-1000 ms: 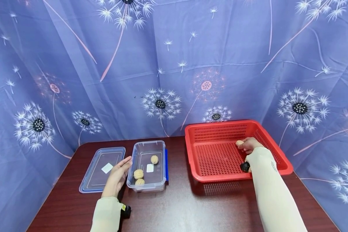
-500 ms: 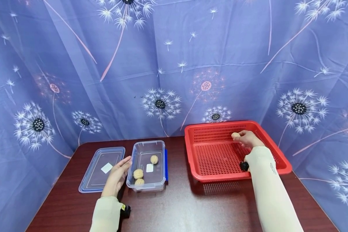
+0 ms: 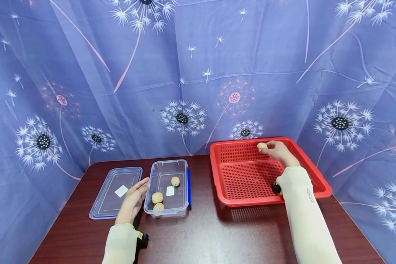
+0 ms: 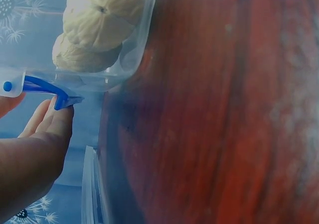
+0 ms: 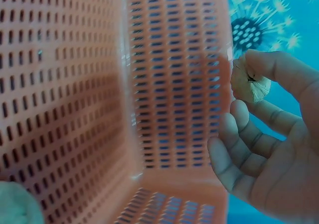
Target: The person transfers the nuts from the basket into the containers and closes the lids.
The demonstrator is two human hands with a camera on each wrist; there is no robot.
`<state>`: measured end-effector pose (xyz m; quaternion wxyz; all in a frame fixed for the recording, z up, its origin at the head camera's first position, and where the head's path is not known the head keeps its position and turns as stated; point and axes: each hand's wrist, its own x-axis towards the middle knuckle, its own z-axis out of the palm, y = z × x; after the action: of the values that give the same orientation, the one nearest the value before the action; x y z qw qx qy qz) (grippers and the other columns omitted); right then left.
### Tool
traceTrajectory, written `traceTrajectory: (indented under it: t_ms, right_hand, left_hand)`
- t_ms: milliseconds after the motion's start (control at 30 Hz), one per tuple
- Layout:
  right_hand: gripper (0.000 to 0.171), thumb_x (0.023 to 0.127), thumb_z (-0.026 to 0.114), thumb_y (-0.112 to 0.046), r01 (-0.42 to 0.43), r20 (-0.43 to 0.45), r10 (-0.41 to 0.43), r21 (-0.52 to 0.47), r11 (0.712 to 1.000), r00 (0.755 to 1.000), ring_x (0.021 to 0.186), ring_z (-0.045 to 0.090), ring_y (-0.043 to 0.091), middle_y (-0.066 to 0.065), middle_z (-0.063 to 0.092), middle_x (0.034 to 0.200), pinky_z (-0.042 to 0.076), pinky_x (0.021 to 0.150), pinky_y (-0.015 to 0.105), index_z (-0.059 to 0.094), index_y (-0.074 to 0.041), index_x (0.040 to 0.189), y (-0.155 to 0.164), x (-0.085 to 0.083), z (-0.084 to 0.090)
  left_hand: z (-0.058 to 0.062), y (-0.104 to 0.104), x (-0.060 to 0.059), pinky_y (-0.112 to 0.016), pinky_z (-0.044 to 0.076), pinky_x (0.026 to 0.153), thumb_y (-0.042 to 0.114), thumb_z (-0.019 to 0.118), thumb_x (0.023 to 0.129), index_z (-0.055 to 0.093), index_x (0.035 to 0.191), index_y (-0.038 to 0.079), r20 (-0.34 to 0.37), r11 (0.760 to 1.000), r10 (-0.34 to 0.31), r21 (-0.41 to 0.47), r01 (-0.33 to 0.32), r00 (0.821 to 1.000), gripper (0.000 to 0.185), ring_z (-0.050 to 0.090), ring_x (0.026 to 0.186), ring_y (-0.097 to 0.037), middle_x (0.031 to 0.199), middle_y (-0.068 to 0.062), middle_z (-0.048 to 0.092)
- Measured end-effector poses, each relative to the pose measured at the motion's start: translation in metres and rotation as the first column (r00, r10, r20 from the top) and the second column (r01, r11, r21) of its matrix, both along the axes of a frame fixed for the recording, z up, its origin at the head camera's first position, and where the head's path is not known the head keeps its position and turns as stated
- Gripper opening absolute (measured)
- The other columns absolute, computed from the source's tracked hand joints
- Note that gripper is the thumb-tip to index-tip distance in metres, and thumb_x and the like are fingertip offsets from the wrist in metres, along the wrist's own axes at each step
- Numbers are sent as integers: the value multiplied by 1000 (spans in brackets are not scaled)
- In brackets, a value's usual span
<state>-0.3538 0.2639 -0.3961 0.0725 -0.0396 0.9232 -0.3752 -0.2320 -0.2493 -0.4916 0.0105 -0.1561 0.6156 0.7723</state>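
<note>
My right hand (image 3: 280, 152) pinches a walnut (image 3: 262, 146) between thumb and fingertips, over the far part of the red basket (image 3: 217, 183). In the right wrist view the walnut (image 5: 249, 82) sits between thumb and index finger, with the other fingers loosely bent below. My left hand (image 3: 133, 201), fingers extended, rests along the left side of a clear plastic box (image 3: 166, 211). In the left wrist view its fingertips touch the box's blue-sealed side latch (image 4: 47, 87). Three walnuts lie in the box: two together at the near left (image 3: 157, 198), one toward the right (image 3: 175, 181).
A clear lid (image 3: 102, 200) lies left of the box, partly behind my left hand. A blue latch (image 3: 189, 187) hangs on the box's right side. Another pale round object (image 5: 17, 206) shows low in the basket. A patterned blue curtain (image 3: 198, 73) stands behind the table (image 3: 198, 238).
My right hand has lifted the walnut up and to the left, from low in the basket toward its far rim. The left hand and box have stayed put.
</note>
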Motion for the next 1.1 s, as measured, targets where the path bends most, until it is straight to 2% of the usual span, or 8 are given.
traceTrajectory:
  t_ms: [67,200,400,467,633,800,1100]
  right_hand:
    - [63,95,60,-34,-9,-35,9,7,1000,999,119,45,47,34,45,132,42,97,57,42,11,135,-5,3,6]
    - [60,94,61,-34,-21,-73,20,-15,1000,997,116,48,44,32,49,128,44,95,55,46,9,132,-17,8,17]
    - [53,93,63,-30,-51,-142,47,-30,998,989,98,52,34,25,55,112,48,78,40,50,5,130,-36,13,30]
    - [50,93,63,-29,-66,-176,61,-23,998,982,92,52,30,21,57,106,46,74,35,52,5,128,-43,14,35]
    - [44,92,65,-26,-96,-240,91,-8,995,966,85,53,26,17,60,97,45,69,31,56,3,123,-62,19,43]
    - [42,90,68,-24,-128,-290,120,-9,992,949,78,53,24,14,60,91,47,66,30,58,2,122,-82,26,49]
    - [35,87,72,-18,-225,-387,191,-44,973,902,74,51,21,8,57,82,44,65,31,63,1,114,-122,43,56]
  left_hand:
    - [0,0,0,-19,36,107,5,54,97,35,146,-3,0,1000,3,-2,-3,1000,53,55,98,10,149,-13,37]
    - [-1,0,0,-17,38,104,6,54,97,36,145,-3,-2,1000,7,2,-7,1000,53,56,98,9,145,-8,43]
    - [-1,0,0,-15,40,101,6,55,97,35,146,-3,-1,1000,7,4,-7,1000,54,55,99,9,145,-10,42]
    - [-1,0,0,-16,39,102,6,55,97,35,146,-3,0,1000,6,1,-6,1000,54,54,101,9,148,-12,39]
    - [0,0,0,-20,35,107,7,54,98,33,147,-2,3,1000,-11,-6,11,1000,54,50,108,5,153,-15,31]
    - [0,-2,0,-21,34,109,8,53,98,33,148,-1,11,1000,-23,-4,23,1000,54,47,113,2,153,-12,31]
    - [0,-2,0,-19,36,107,8,52,99,33,148,0,11,1000,-24,-4,24,1000,53,46,113,1,153,-11,31]
